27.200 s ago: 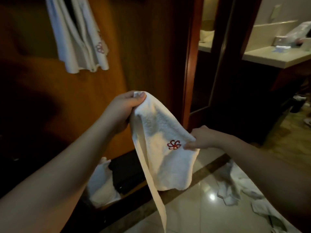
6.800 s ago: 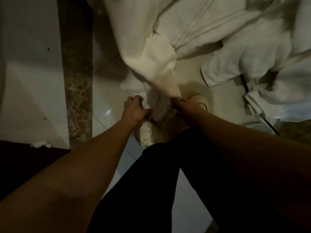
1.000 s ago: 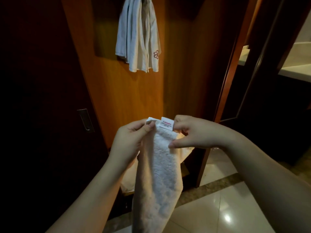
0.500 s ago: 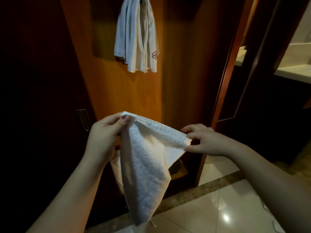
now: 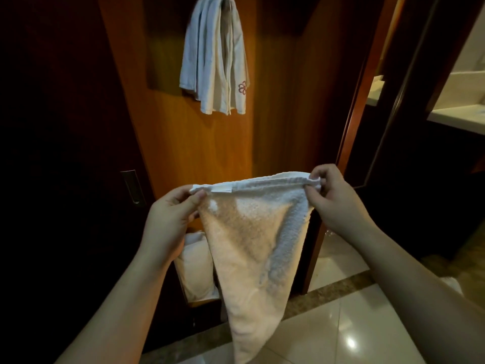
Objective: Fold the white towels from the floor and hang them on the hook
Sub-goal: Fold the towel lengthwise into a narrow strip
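Towel [image 5: 252, 248] held before your chest, its hemmed top edge stretched level between your hands, its long axis hanging straight down and tapering to a point near the floor [image 5: 354, 332]. Your left hand [image 5: 170, 216] pinches the left corner beside a small tag; your right hand [image 5: 333, 198] pinches the right corner. Above, folded towels [image 5: 215, 56] hang on the wooden panel [image 5: 275, 101]; their hook is hidden at the frame's top edge. Behind your towel, a pale bundle [image 5: 196, 266] is partly covered and hard to identify.
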Demonstrator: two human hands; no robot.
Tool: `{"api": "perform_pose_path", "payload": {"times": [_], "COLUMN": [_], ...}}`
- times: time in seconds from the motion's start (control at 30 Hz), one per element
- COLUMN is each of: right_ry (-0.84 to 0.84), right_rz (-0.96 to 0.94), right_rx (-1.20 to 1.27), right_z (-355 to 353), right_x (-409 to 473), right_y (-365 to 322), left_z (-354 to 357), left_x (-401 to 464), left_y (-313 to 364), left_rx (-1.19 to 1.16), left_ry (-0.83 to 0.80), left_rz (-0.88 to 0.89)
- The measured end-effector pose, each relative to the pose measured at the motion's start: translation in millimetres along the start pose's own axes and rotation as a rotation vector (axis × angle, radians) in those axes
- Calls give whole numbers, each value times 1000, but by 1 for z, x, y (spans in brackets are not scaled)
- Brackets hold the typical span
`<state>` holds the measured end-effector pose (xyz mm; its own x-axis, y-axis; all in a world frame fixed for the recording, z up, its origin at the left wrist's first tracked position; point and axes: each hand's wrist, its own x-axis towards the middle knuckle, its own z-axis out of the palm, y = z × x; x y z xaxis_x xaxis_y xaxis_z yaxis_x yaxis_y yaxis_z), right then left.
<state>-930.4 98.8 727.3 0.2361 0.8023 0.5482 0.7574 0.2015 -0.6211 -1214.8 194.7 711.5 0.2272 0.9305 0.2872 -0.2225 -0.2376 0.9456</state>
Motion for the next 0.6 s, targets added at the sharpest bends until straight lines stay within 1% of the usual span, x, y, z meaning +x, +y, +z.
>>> {"api": "perform_pose_path", "payload": {"times": [0.1,0.17,0.23,0.3,0.47,0.5,0.6], "right_ry": [109,191,269,326,416,415,412], "right_rz": [89,159,174,151,-2,-5,77], "right_rx": [216,290,275,232,229,233,281], "right_z": [4,9,14,16,7,5,0], "right_x": [-2,-3,-7,-10,-15,-16,-18], "right_y": [0,0,-2,-5,-13,-13,-14], "left_z": [4,9,14,17,18,19,24], "left_x": [-1,-3,-4,-4,-7,-9,-11], "left_y": [2,3,3,3,8,9,13], "left_rx": [-26,-46,-69,-67,-79,-84,-124], "left_ry": [-18,-68,-91,-91,-125,-119,-100], "left_rz": [0,4,2,2,-8,-3,10]}}
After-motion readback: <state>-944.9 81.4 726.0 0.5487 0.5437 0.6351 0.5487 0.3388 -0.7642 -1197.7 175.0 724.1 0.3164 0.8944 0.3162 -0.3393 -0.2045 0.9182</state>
